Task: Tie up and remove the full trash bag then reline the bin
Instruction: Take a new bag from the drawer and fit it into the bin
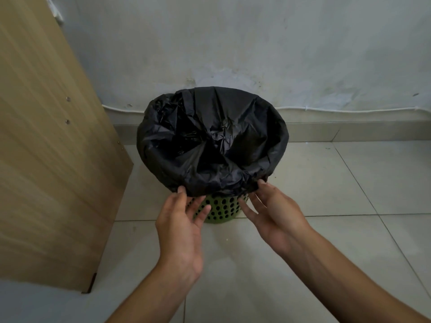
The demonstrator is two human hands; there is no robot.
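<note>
A green perforated bin (221,209) stands on the tiled floor against the wall. A black trash bag (210,141) lines it, folded down over the rim and crumpled inward in the middle. My left hand (182,224) reaches to the near left of the rim, thumb touching the bag's folded edge, fingers relaxed under it. My right hand (272,210) is at the near right, thumb tip on the bag's hem, fingers spread just below. Neither hand clearly grips the plastic.
A tall wooden cabinet side (51,148) stands close on the left. A grey stained wall (256,43) with a white cable (349,109) along its base is behind the bin. Pale floor tiles (338,183) extend to the right and toward me.
</note>
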